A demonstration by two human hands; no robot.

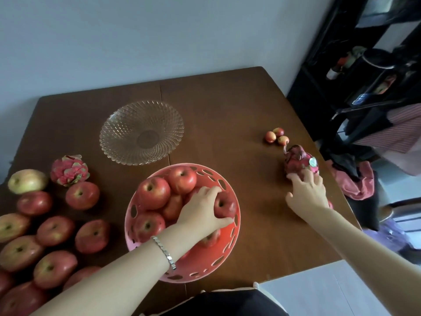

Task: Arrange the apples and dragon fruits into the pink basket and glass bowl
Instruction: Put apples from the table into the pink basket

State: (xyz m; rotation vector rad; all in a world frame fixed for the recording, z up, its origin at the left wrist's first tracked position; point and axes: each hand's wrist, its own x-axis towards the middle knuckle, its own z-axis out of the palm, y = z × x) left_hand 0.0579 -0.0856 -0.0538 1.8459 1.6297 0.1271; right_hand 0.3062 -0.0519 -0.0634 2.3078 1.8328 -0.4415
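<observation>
Apples fill most of the head view: inside the pink basket (206, 267), which stands near the front middle of the brown table (227, 106), at least five red ones show, with parts of others hidden under the arm. The left hand (202, 210) reaches into the basket and grips one apple (224, 207) against the basket's right inner wall, fingers over its top and thumb beneath; a silver bracelet (165, 253) circles that wrist. On the table's left side lies a loose group of apples (54, 231), about thirteen countable, a few cut off by the frame edge, two or three of them yellowish. One dragon fruit (69, 171) sits at the far end of that group, just beside an apple. The glass bowl (141, 132), patterned and holding nothing, stands beyond the basket, apart from it. On the right, the right hand (307, 193) lies with spread fingers on the near side of a second dragon fruit (299, 159) bearing a round sticker; whether it has fully closed around it I cannot tell. Three small reddish fruits (276, 136) sit clustered just beyond that dragon fruit. A pink cloth (362, 183) lies off the table's right edge.
</observation>
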